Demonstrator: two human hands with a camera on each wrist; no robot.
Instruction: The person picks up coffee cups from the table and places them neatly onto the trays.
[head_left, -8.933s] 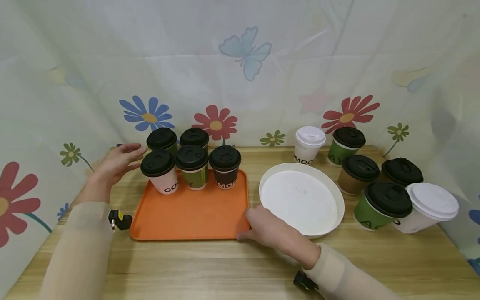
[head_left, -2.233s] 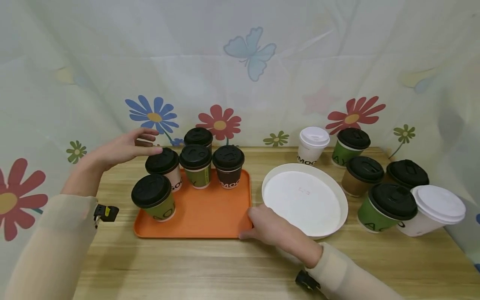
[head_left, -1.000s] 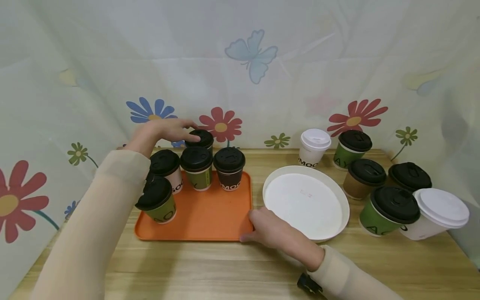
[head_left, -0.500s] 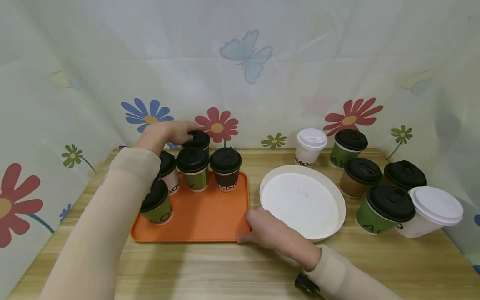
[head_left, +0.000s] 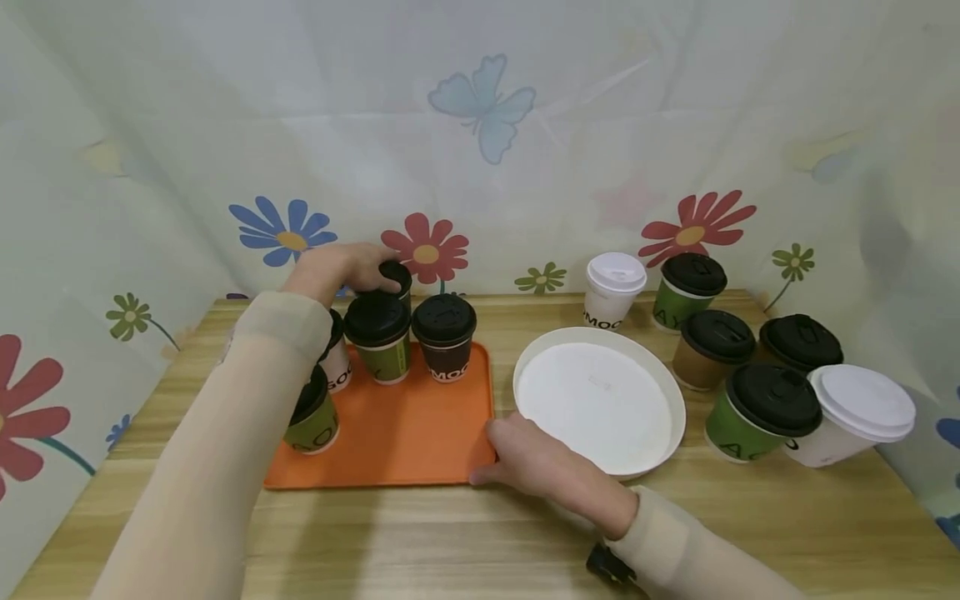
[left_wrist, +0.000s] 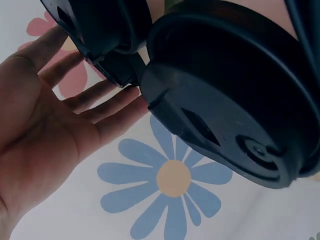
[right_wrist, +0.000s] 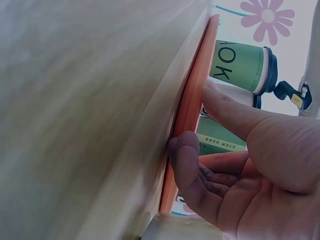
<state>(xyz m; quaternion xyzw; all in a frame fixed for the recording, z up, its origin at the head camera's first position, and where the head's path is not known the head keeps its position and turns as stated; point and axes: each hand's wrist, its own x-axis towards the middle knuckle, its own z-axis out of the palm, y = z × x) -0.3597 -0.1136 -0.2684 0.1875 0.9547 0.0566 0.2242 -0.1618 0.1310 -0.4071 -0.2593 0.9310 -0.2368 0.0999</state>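
Note:
My left hand holds a black-lidded paper cup at the back, behind the orange tray's row of cups. Its fingers reach round the far side of that cup, the thumb on the near side; the left wrist view shows fingers against the cup's lid. With thumb and fingers, my right hand pinches the front right corner of the orange tray. On the tray are a pink cup, a green cup, a dark cup and, front left, another green cup, partly hidden by my left sleeve.
A round white dish stands just right of the tray. Beyond it are several lidded cups, among them a small white cup, a brown cup and a large white cup. A patterned curtain rises behind the table.
The green cup from the back left now stands at the tray's front left. My left hand has moved right to the other back cup and taken hold of it. My right hand stays at the tray corner.

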